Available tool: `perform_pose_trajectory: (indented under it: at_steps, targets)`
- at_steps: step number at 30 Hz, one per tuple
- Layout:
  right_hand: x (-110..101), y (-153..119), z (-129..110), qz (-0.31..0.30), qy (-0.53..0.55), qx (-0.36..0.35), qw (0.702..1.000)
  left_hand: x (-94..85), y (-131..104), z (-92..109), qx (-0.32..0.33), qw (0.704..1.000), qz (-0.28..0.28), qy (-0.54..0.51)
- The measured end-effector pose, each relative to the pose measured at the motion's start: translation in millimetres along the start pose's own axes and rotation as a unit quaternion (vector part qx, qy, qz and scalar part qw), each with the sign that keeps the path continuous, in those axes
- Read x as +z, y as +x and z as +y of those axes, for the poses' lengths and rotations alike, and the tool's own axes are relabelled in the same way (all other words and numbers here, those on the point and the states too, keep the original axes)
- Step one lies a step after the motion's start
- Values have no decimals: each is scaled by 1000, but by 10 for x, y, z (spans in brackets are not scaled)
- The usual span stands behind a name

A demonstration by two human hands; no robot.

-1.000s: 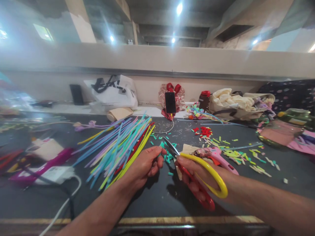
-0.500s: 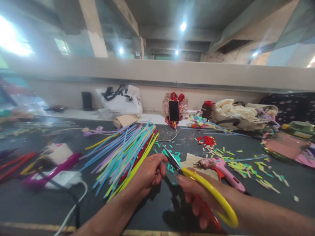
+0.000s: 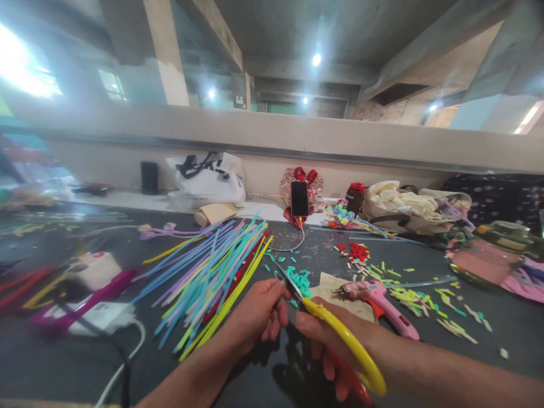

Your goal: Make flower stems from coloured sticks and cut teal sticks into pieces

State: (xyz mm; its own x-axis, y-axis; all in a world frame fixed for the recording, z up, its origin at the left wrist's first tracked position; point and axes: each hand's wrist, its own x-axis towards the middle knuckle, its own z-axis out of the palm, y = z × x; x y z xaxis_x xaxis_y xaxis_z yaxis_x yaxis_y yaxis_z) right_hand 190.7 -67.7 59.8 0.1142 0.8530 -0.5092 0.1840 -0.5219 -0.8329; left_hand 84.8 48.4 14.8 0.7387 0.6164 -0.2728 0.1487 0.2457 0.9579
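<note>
My right hand (image 3: pixel 327 340) holds scissors (image 3: pixel 340 331) with one yellow and one red handle loop; their blades point up and left. The blade tips reach the fingertips of my left hand (image 3: pixel 266 309), which are pinched together. Whatever lies between those fingertips is too small to make out. Short teal pieces (image 3: pixel 300 281) are heaped on the dark table just beyond the blades. Left of my left hand lies a fanned bundle of long coloured strips (image 3: pixel 212 272) in blue, purple, teal, red and yellow.
A pink glue gun (image 3: pixel 382 303) rests on brown paper (image 3: pixel 334 286) at the right, near scattered yellow-green pieces (image 3: pixel 412 300) and red pieces (image 3: pixel 358 251). A phone (image 3: pixel 300 198) stands at the back. At the left are a white power strip (image 3: pixel 102 317) and cables.
Both hands have shifted slightly left in the picture, and the scissors' handle loops are closer together. The view has tilted up a little.
</note>
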Motion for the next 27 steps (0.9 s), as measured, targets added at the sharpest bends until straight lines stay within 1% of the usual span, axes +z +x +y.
perform_pose_trajectory:
  at_steps: [2, 5, 8, 9, 10, 11, 12, 14, 15, 17, 19, 23, 27]
  targets:
    - [-6, 0, 1, -6, -8, 9, 1000, 3, -4, 11, -7, 1000, -4, 6]
    - [-40, 25, 47, -15, 12, -44, 999, -3, -1, 29, -3, 1000, 21, -2]
    - [-98, 81, 93, 15, 43, -80, 996, -12, 5, 47, 34, 996, 71, -44]
    - [-117, 111, 94, 26, 48, -83, 995, -12, 5, 52, 44, 994, 77, -56]
    - [-134, 147, 83, 33, 49, -85, 995, -11, 2, 55, 50, 994, 72, -64]
    - [-147, 188, 62, 41, 52, -91, 994, -8, -1, 55, 47, 995, 55, -66]
    - [-156, 233, 31, 51, 55, -98, 992, -4, -5, 51, 36, 997, 26, -62]
    - [-161, 321, -49, 65, 67, -115, 989, 1, -9, 28, 0, 998, -48, -45]
    - [-158, 360, -91, 62, 77, -123, 987, 0, -8, 11, -16, 996, -81, -37]
    - [-145, 420, -158, 40, 99, -126, 986, -11, -1, -28, -23, 992, -120, -27]
    - [-128, 462, -187, 19, 112, -115, 987, -28, 5, -60, -12, 991, -130, -18]
    - [-116, 524, -162, 28, 132, -105, 985, -42, -6, -67, -9, 991, -134, 5]
    - [-128, 563, -147, 26, 148, -102, 983, -22, -27, -39, -6, 990, -138, 5]
